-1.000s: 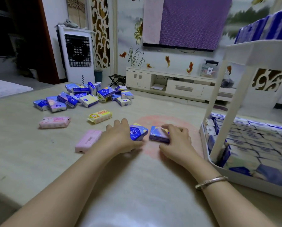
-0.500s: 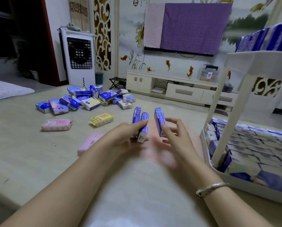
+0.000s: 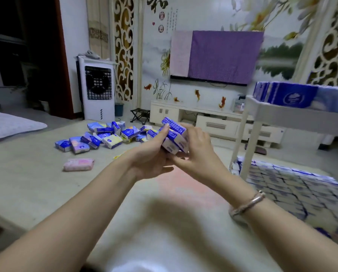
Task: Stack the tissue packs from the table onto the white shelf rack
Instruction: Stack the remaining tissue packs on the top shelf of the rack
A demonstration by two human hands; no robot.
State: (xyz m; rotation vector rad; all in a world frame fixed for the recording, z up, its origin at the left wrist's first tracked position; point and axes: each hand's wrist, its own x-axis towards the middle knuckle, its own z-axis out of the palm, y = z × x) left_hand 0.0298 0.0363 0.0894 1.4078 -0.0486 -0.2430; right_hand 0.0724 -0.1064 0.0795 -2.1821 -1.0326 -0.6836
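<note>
Held stock: a small bundle of blue-and-white tissue packs (image 3: 175, 137), raised above the desk (image 3: 26, 185), clamped between both your hands. Your left hand (image 3: 154, 156) has its grip closed on the bundle's near side, thumb pressed along the top edge; your right hand (image 3: 198, 152) has its grip curled round the far side, fingers wrapped behind the packs. Right wrist carries a metal bracelet (image 3: 248, 203). Loose stock on the desk: a heap of tissue packs (image 3: 105, 136) towards the far edge, mostly blue, some yellow; one pink pack (image 3: 78, 164) lying flat, apart from the heap and nearer you. Storage: the white shelf rack (image 3: 250, 138) stands on your right, its lower tier (image 3: 293, 185) filled edge to edge with packs, its upper tier (image 3: 285, 96) holding a row of blue packs.
</note>
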